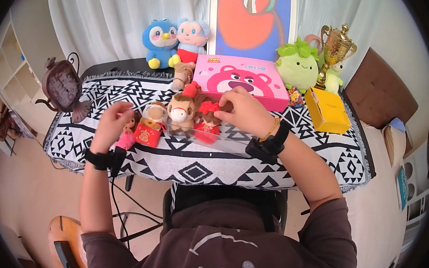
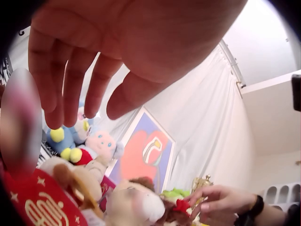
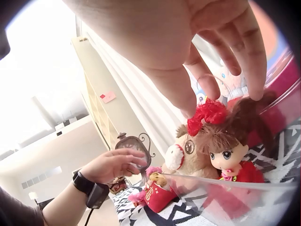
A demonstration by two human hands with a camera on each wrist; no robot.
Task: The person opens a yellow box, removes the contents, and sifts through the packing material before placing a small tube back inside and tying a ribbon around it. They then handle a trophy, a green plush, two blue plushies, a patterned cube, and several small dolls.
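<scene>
My left hand (image 1: 111, 124) hovers with loosely bent fingers beside a pink-dressed doll (image 1: 125, 137) and a plush (image 1: 154, 112) with a red pouch (image 1: 147, 135). It holds nothing. My right hand (image 1: 248, 111) hangs over a doll (image 3: 225, 150) in red, its thumb tip right at the doll's red bow (image 3: 207, 117) and its other fingers spread near the brown hair. Left of this doll sits a tan horse plush (image 1: 180, 112) with a white muzzle. A clear plastic panel (image 1: 214, 143) stands in front of the doll and the horse.
Behind the dolls lies a pink bear-printed box (image 1: 208, 79), with a tan plush (image 1: 180, 77) at its left. A yellow box (image 1: 328, 112), a gold trophy (image 1: 335, 50) and a green plush (image 1: 298, 70) stand right. A dark clock (image 1: 63, 86) is at left, blue plush toys (image 1: 162, 38) at the back.
</scene>
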